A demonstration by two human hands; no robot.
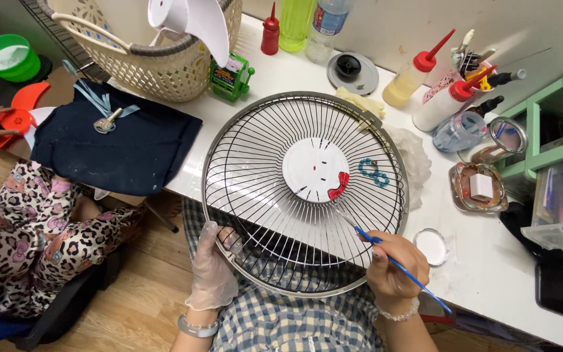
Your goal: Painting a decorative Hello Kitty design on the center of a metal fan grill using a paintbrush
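A round wire fan guard (255, 189) lies partly on the white table, its near edge over my lap. Its white centre disc (311, 168) carries small dark marks and a red painted bow at the lower right. My left hand (213, 270), in a clear glove, grips the guard's near rim. My right hand (389, 267) holds a thin blue paintbrush (395, 262), its tip reaching through the wires toward the red bow. A small round dish of white paint (433, 246) sits just right of my right hand.
Squeeze bottles (412, 75) and jars stand at the back right, with green drawers (555, 124) beyond. A woven basket (164, 62) and a dark cloth with a key (109, 140) lie at the left. Another person in patterned clothes (27, 221) sits at the far left holding a red fan blade.
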